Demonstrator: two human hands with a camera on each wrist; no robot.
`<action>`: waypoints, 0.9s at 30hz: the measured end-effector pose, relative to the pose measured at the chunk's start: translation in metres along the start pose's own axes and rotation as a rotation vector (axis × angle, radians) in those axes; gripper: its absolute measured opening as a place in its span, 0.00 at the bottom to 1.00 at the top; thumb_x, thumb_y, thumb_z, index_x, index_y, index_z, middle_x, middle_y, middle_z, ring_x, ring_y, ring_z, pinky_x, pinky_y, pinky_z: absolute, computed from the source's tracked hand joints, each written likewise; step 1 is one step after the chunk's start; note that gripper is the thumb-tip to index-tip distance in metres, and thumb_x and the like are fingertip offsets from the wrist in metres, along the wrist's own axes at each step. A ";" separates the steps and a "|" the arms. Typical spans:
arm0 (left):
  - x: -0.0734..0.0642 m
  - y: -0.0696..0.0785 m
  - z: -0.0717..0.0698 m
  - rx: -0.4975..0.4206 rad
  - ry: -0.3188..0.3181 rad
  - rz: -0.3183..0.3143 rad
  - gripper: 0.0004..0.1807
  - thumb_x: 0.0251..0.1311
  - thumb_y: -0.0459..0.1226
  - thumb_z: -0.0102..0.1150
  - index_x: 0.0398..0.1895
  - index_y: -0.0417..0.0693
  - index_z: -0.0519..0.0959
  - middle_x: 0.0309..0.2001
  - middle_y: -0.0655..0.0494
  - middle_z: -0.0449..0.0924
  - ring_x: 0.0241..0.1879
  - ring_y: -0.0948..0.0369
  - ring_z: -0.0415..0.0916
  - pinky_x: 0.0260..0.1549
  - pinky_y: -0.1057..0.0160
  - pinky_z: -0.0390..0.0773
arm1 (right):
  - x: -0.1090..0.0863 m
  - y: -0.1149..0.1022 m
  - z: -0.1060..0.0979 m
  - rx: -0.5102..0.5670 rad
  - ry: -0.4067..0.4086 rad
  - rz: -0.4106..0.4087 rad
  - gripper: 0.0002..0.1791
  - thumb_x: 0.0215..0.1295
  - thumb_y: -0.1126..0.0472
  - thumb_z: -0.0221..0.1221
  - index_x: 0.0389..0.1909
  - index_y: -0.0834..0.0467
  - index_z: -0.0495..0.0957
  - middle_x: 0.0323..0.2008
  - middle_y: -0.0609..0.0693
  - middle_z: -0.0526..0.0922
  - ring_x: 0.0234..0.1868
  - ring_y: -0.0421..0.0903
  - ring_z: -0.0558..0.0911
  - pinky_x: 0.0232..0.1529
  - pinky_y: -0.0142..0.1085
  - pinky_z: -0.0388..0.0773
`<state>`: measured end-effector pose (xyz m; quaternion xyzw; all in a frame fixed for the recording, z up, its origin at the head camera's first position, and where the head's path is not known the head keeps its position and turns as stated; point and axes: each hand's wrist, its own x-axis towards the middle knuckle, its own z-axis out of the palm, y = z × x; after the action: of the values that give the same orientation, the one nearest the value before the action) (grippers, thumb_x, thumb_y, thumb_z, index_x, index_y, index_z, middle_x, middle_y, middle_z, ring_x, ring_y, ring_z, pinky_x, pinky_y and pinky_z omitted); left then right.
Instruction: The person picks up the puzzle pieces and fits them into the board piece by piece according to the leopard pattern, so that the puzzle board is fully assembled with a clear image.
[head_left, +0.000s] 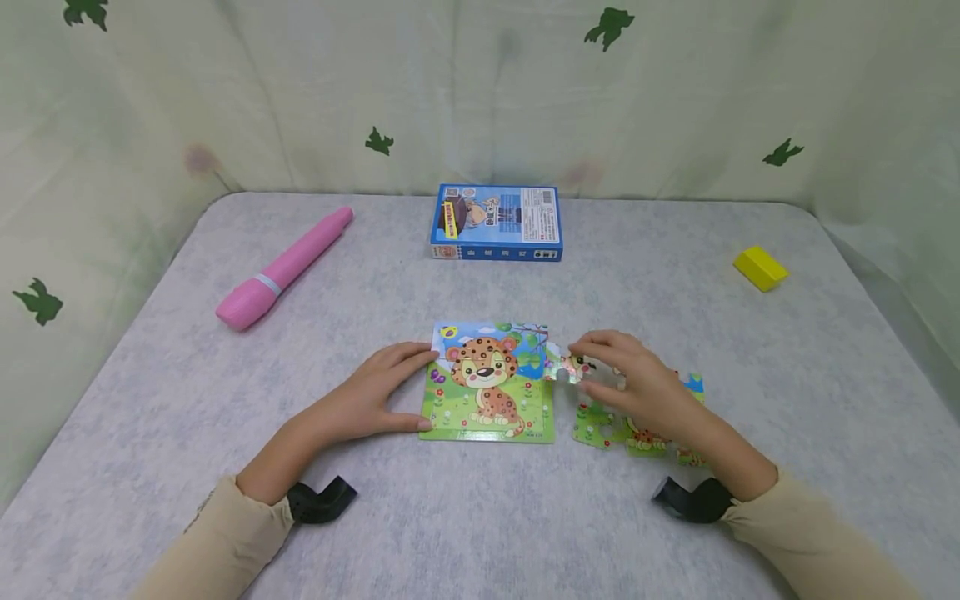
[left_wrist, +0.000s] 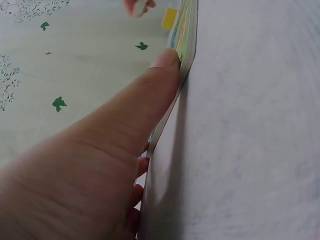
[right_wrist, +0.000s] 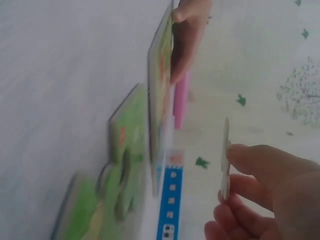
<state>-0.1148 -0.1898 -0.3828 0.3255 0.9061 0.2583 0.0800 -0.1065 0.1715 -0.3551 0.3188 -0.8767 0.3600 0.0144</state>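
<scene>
A square leopard puzzle board [head_left: 487, 408] lies flat in the middle of the table. My left hand [head_left: 371, 392] rests at its left side, thumb at the near corner and fingertips at the far part of that edge. In the left wrist view, the thumb [left_wrist: 150, 95] lies along the board's edge. Between thumb and fingers, my right hand [head_left: 637, 375] pinches a puzzle piece [head_left: 561, 365] just right of the board. Seen edge-on in the right wrist view, that thin piece [right_wrist: 226, 160] is raised off the table. Several loose puzzle pieces [head_left: 596, 425] lie partly hidden under the right hand and forearm.
A blue box [head_left: 495, 221] stands behind the board near the table's far edge. At the left back lies a pink folded umbrella-like object [head_left: 292, 267]. A yellow block [head_left: 761, 268] sits at the far right. A pale curtain [head_left: 480, 92] hangs behind the table.
</scene>
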 end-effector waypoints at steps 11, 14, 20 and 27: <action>-0.001 -0.003 0.002 0.006 0.015 0.009 0.48 0.45 0.61 0.59 0.67 0.48 0.57 0.65 0.51 0.53 0.64 0.53 0.48 0.58 0.48 0.51 | 0.046 -0.039 0.043 0.040 -0.025 -0.109 0.23 0.55 0.63 0.62 0.54 0.60 0.74 0.50 0.51 0.71 0.52 0.45 0.68 0.47 0.39 0.70; 0.000 -0.004 0.003 0.008 0.015 0.015 0.48 0.45 0.61 0.59 0.67 0.48 0.57 0.65 0.51 0.53 0.64 0.53 0.48 0.58 0.48 0.52 | 0.054 -0.040 0.058 0.043 -0.070 -0.082 0.22 0.56 0.62 0.61 0.53 0.61 0.74 0.50 0.52 0.71 0.52 0.46 0.68 0.48 0.38 0.69; -0.001 -0.003 0.003 0.010 0.035 0.042 0.48 0.45 0.60 0.60 0.66 0.46 0.57 0.66 0.52 0.53 0.64 0.52 0.48 0.58 0.48 0.50 | 0.064 -0.037 0.078 0.006 -0.140 -0.055 0.22 0.58 0.59 0.60 0.54 0.61 0.73 0.52 0.51 0.71 0.53 0.44 0.67 0.51 0.38 0.67; 0.000 -0.004 0.003 0.039 0.033 0.072 0.43 0.47 0.60 0.58 0.65 0.52 0.60 0.65 0.52 0.55 0.64 0.50 0.49 0.58 0.46 0.49 | 0.074 -0.033 0.090 -0.052 -0.143 -0.067 0.23 0.58 0.60 0.59 0.56 0.58 0.72 0.51 0.51 0.72 0.52 0.45 0.68 0.57 0.44 0.60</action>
<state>-0.1159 -0.1908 -0.3871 0.3552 0.8997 0.2488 0.0492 -0.1282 0.0561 -0.3822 0.3726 -0.8732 0.3128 -0.0279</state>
